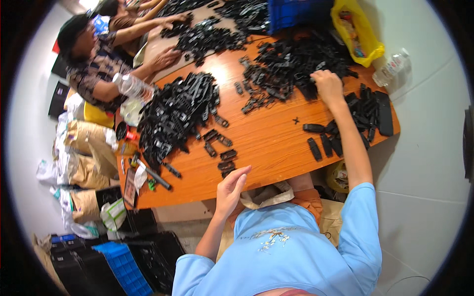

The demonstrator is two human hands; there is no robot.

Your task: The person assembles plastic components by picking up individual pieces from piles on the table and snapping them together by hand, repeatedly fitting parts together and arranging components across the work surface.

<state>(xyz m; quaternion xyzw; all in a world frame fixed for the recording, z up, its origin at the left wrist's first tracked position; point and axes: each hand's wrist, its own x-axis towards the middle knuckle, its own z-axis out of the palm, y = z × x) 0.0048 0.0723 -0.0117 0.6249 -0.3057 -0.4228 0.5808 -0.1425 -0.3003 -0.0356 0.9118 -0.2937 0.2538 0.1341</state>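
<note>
My right hand point(327, 87) reaches to the far right pile of small black plastic parts point(281, 64). Its fingers are curled down against the pile's near edge, and their tips blend with the dark pieces, so what they pinch is unclear. Just over the table's near edge is my left hand point(230, 191), its fingers stretched out, with nothing visible in it. Beyond its fingertips lies a short row of black plastic casings point(227, 160). By my right forearm sits a group of longer black casings point(327, 143). A tiny black cross-shaped piece point(296, 120) lies mid-table.
A large heap of black parts point(177, 113) covers the table's left side. Near it are a dark rod point(157, 176) and a plastic bottle point(132, 86). A yellow bag point(356, 37), another bottle point(392, 67) and a blue crate point(296, 15) stand far right. Co-workers' hands point(165, 58) work opposite.
</note>
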